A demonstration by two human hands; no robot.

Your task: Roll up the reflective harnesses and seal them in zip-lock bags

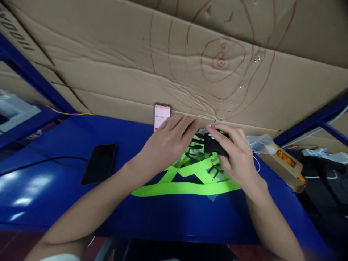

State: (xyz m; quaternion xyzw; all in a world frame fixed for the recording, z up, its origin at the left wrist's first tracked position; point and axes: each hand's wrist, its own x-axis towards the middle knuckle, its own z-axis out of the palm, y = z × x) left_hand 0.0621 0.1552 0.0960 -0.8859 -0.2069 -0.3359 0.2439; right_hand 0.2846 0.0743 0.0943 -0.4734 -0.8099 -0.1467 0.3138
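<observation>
Bright green reflective straps (187, 188) lie bunched on the table in front of me, with grey shiny stripes among them. My right hand (236, 154) is closed around a black plastic buckle socket (212, 144). Just left of the socket are the black prongs of a buckle (197, 146), apart from it. My left hand (174, 136) is over the left side of the bundle, its fingers bent and pressed together near the prongs. Whatever its fingertips and thumb grip is hidden behind the hand.
A phone showing a timer (162, 114) leans on the cardboard wall (114, 72). A dark phone (100, 164) lies at left on the blue table (62, 145), near a black cable (54, 159). At right are clear plastic wrap (261, 144) and an open cardboard box (285, 166) with orange contents.
</observation>
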